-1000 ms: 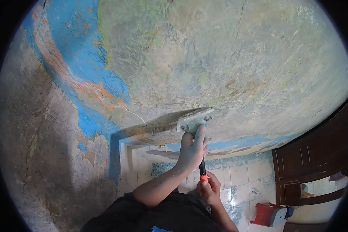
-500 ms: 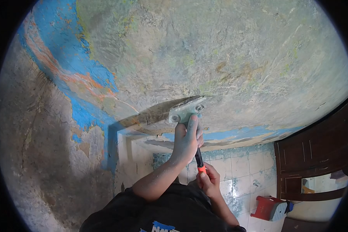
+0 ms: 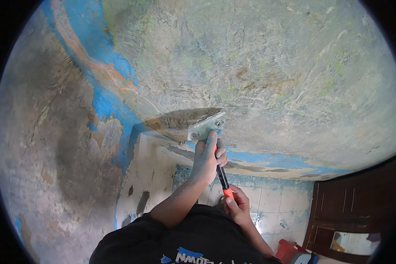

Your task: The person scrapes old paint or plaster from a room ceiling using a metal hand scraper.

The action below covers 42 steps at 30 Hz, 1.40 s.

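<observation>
The left hand (image 3: 209,160) covers the upper handle (image 3: 222,177) of the scraper (image 3: 207,126), and the right hand (image 3: 237,206) hides its end.

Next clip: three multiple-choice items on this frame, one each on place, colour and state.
1. Where is the flat metal head of the long-handled scraper?
A) on the floor tiles
B) against the scraped grey wall
C) on the wooden door
2. What colour is the handle end at the right hand?
A) orange
B) green
C) white
3. How is the scraper held?
A) lying loose
B) one hand only
C) both hands closed on it
Answers: 1 B, head pressed to the wall; 2 A, orange shows above the fingers; 3 C, the left hand grips the shaft too.
</observation>
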Tool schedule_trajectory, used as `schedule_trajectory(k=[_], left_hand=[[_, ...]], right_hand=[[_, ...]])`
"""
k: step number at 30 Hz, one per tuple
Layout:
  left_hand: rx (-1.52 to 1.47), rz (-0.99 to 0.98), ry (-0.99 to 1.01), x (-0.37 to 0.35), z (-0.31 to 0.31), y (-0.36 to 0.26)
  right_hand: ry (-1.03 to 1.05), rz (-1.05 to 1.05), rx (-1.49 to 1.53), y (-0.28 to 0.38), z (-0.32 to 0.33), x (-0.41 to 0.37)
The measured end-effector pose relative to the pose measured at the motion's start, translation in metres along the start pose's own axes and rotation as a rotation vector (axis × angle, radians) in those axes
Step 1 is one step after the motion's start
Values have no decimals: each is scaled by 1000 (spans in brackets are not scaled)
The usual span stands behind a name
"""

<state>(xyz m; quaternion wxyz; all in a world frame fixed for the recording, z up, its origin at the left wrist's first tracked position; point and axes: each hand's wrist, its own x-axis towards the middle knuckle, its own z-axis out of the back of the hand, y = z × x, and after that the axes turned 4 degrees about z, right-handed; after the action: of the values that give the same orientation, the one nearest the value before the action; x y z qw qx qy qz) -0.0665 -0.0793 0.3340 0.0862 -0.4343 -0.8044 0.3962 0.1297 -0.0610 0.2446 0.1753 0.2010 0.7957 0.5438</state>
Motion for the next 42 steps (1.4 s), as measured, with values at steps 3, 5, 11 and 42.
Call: schedule_trajectory(k=[3, 5, 11, 42], left_hand=[[5, -59, 45, -3, -12, 1], [5, -94, 51, -6, -21, -1], [-49, -185, -47, -21, -33, 3], [-132, -65, 110, 4, -18, -13]], right_hand=[[83, -26, -6, 18, 18, 4], [198, -92, 124, 29, 32, 9], [416, -165, 58, 40, 68, 27], [205, -101, -5, 51, 41, 26]])
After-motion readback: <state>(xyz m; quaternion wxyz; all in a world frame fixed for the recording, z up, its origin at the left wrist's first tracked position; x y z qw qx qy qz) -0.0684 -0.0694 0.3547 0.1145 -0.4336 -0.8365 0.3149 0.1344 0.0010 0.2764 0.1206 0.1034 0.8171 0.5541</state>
